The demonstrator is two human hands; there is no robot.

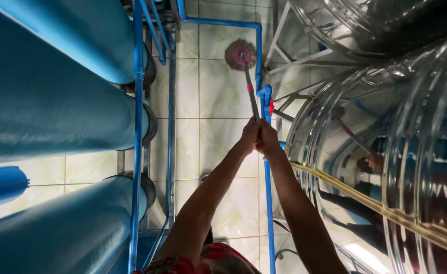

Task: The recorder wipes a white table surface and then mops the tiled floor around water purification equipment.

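Observation:
Both my arms reach forward and downward over a tiled floor (218, 91). My left hand (248, 135) and my right hand (267, 138) are pressed together, both closed around the grey handle (252, 96) of a mop. The handle runs away from me to a round pink and grey mop head (241, 54) resting on the pale tiles. A short pink band sits on the handle near the head.
Large blue cylindrical tanks (56, 101) line the left side behind a blue pipe frame (138, 127). Shiny ribbed steel tanks (386, 152) fill the right, reflecting me. A blue pipe (268, 193) with a red valve (271, 107) stands beside my hands. A yellowish hose (386, 210) crosses the steel tank.

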